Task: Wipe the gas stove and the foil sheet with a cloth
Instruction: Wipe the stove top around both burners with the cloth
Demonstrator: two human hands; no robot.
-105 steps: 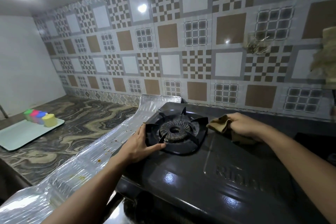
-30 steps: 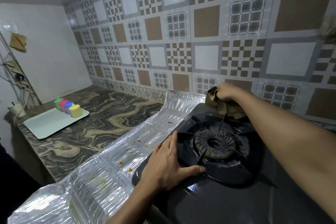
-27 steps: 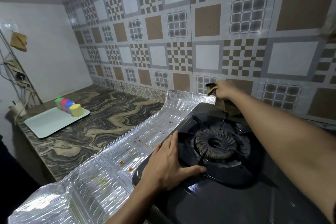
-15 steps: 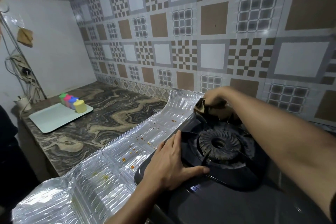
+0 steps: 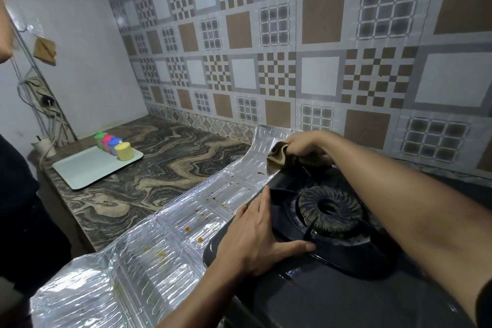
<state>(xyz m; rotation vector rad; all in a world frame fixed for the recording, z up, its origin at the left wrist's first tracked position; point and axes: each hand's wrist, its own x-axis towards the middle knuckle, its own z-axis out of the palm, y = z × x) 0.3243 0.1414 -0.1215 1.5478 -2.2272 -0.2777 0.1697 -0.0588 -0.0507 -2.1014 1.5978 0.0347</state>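
Note:
A black gas stove (image 5: 332, 298) fills the lower right, its round burner (image 5: 330, 208) in a dark pan support. An embossed foil sheet (image 5: 149, 253) with orange food specks runs along the stove's left side and curls up at the wall. My right hand (image 5: 303, 145) grips a crumpled brown cloth (image 5: 279, 157) at the stove's far left corner, right at the foil's edge. Lying flat, my left hand (image 5: 255, 237) presses on the stove's left front edge, thumb stretched toward the burner.
A marbled counter (image 5: 149, 168) extends left. On it sits a pale tray (image 5: 87, 168) with coloured little containers (image 5: 114, 145). A white cup (image 5: 44, 146) and cables stand by the left wall. Patterned tiles back the stove. Another person's dark clothing shows at the far left.
My right hand has carried the cloth from the stove's back toward its far left corner, down to the foil's edge. My left hand has stayed pressed on the stove.

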